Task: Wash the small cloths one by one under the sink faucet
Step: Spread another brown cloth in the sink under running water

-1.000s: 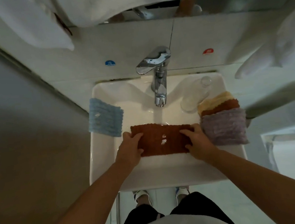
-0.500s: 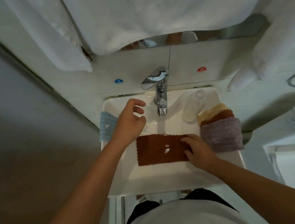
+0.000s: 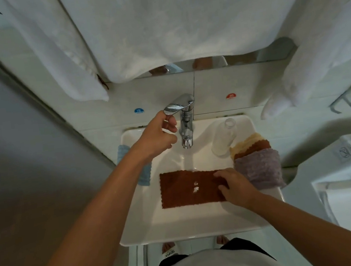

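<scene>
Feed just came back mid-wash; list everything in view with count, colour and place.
brown cloth: 1, brown with white specks, flat in the sink under the faucet
sink: 1, white, centre
faucet: 1, chrome, back of the sink
blue cloth: 1, light blue, on the sink's left rim
cloth stack: 3, yellow, brown, purple, on the sink's right rim
bottle: 1, clear, right of the faucet
towels: several, white, hanging above
stickers: 2, blue left, red right, on the wall
left hand: at the faucet lever
right hand: resting on the brown cloth's right end
</scene>
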Available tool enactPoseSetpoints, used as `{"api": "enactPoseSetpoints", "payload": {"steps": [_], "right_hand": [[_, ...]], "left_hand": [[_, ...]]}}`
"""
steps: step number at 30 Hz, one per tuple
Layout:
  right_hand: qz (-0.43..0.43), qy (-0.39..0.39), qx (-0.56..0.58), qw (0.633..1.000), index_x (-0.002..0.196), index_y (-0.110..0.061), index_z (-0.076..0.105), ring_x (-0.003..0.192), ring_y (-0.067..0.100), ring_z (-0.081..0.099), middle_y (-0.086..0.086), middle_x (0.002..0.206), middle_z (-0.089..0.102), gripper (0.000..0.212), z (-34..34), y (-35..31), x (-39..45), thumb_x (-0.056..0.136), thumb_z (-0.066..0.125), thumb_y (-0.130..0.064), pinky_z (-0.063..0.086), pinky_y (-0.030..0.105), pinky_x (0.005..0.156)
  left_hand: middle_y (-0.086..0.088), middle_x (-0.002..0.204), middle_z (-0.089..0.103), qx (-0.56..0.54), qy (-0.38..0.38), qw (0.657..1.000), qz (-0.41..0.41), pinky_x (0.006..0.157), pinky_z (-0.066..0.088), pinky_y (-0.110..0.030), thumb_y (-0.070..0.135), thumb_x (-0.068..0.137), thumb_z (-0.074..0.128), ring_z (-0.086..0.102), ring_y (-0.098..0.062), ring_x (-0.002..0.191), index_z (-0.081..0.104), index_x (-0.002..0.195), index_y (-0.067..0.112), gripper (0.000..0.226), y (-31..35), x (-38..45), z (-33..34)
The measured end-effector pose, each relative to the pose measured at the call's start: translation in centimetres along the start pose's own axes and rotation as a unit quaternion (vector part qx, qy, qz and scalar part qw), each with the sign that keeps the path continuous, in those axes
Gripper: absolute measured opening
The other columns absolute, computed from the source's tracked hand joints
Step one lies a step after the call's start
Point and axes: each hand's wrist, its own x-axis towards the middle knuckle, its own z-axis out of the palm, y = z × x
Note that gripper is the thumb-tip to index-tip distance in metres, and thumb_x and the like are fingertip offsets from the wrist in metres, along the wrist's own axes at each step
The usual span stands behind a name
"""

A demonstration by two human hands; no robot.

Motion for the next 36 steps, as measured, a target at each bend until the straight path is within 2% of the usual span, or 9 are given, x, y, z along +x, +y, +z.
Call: {"api": "enactPoseSetpoints", "payload": {"steps": [4,15,18,22,26,28,30,33,36], "right_hand": [[0.004,-0.002,-0.003,1.000,0.133,-0.011,0.061,0.117,0.024,0.056,0.010,0.126,0.060,0.041,0.0,0.3,0.0,0.092,0.065,-0.007,0.030,0.012,0.095],[0.008,-0.026,-0.012,1.000,0.134,-0.013,0.060,0.114,0.024,0.059,0.011,0.124,0.061,0.041,-0.1,0.3,0.3,0.093,0.065,-0.010,0.034,0.015,0.093],[0.013,-0.033,-0.011,0.999,0.133,-0.014,0.061,0.113,0.022,0.058,0.009,0.124,0.061,0.040,-0.1,0.3,0.3,0.094,0.065,-0.011,0.036,0.016,0.094],[0.028,-0.066,-0.017,0.997,0.133,-0.015,0.061,0.113,0.021,0.058,0.010,0.127,0.061,0.038,0.5,0.5,0.5,0.095,0.063,-0.014,0.040,0.018,0.096],[0.031,-0.096,-0.041,0.994,0.137,-0.010,0.059,0.122,0.024,0.057,0.010,0.133,0.058,0.039,1.5,0.5,0.6,0.098,0.060,-0.012,0.039,0.024,0.106],[0.017,-0.087,-0.046,0.995,0.135,-0.007,0.060,0.123,0.027,0.057,0.012,0.133,0.060,0.039,2.0,0.6,0.8,0.096,0.060,-0.006,0.038,0.026,0.108],[0.010,-0.064,-0.054,0.996,0.135,-0.006,0.061,0.129,0.030,0.054,0.014,0.138,0.058,0.041,2.5,0.9,1.0,0.094,0.060,-0.003,0.035,0.029,0.112],[0.008,-0.046,-0.076,0.996,0.145,-0.009,0.052,0.145,0.029,0.038,0.013,0.154,0.046,0.049,3.0,1.2,1.4,0.097,0.058,-0.005,0.021,0.028,0.121],[-0.002,-0.075,-0.091,0.993,0.155,-0.012,0.038,0.154,0.024,0.022,0.007,0.164,0.031,0.061,3.9,1.7,1.9,0.098,0.058,-0.006,0.012,0.025,0.121]], "left_hand": [[-0.008,0.107,0.061,0.004,-0.005,1.000,-0.002,0.071,0.055,-0.033,-0.009,0.081,0.063,0.058,-0.016,0.091,0.054,0.099,0.021,0.036,0.3,0.1,-0.2],[-0.006,0.109,0.062,0.046,-0.004,0.999,0.006,0.079,0.061,-0.042,-0.008,0.084,0.062,0.062,-0.020,0.104,0.055,0.100,0.023,0.036,1.0,0.5,-0.7],[-0.008,0.110,0.062,0.030,-0.006,1.000,0.006,0.080,0.061,-0.042,-0.008,0.084,0.063,0.062,-0.018,0.100,0.056,0.106,0.017,0.034,1.4,0.5,-0.5],[-0.001,0.101,0.064,0.079,0.023,0.996,0.029,0.067,0.054,-0.034,-0.008,0.086,0.057,0.060,-0.013,0.085,0.057,0.095,0.026,0.035,0.0,0.3,-0.5],[0.001,0.094,0.061,0.274,0.091,0.956,0.057,0.071,0.050,-0.030,-0.001,0.093,0.053,0.059,-0.014,0.083,0.059,0.090,0.020,0.022,-7.7,-1.5,1.6],[-0.006,0.105,0.060,0.375,-0.002,0.926,0.037,0.079,0.053,-0.039,0.001,0.093,0.053,0.062,-0.025,0.096,0.063,0.104,0.014,0.019,-12.9,-2.6,3.5],[-0.014,0.134,0.056,0.445,-0.101,0.889,0.045,0.097,0.051,-0.046,0.006,0.093,0.057,0.056,-0.035,0.122,0.059,0.129,0.011,0.037,-17.1,-3.2,5.4],[-0.012,0.168,0.021,0.488,-0.154,0.857,0.059,0.123,0.026,-0.049,0.019,0.098,0.061,0.020,-0.035,0.154,0.029,0.159,0.015,0.070,-20.2,-3.3,7.2],[-0.007,0.171,-0.003,0.554,-0.162,0.816,0.018,0.126,0.008,-0.050,0.037,0.105,0.050,0.000,-0.030,0.158,0.001,0.163,0.023,0.078,-21.7,-3.5,7.6]]}}
